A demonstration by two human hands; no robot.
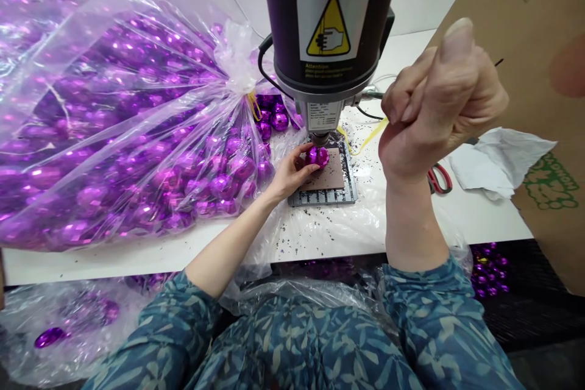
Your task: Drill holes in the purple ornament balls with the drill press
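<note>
My left hand (295, 172) grips a shiny purple faceted bauble (319, 157) between thumb and fingers. The bauble sits on a brown square board (333, 178), directly beneath the chuck (319, 139) of a black-topped drill press (336, 18). Under the board lies a grey slotted metal plate (320, 197). Raised at the machine's right side, my right hand (441, 94) is closed in a fist around what appears to be its lever; a short dark rod (375, 95) runs from the machine toward it, and the grip itself is hidden behind my fingers.
A large clear bag (114, 122) full of purple baubles fills the left of the white table (315, 234). Dark shavings surround the plate. Red-handled scissors (441, 180), crumpled white paper (503, 161) and a cardboard box (548, 134) are at right. More baubles (490, 271) lie below the table.
</note>
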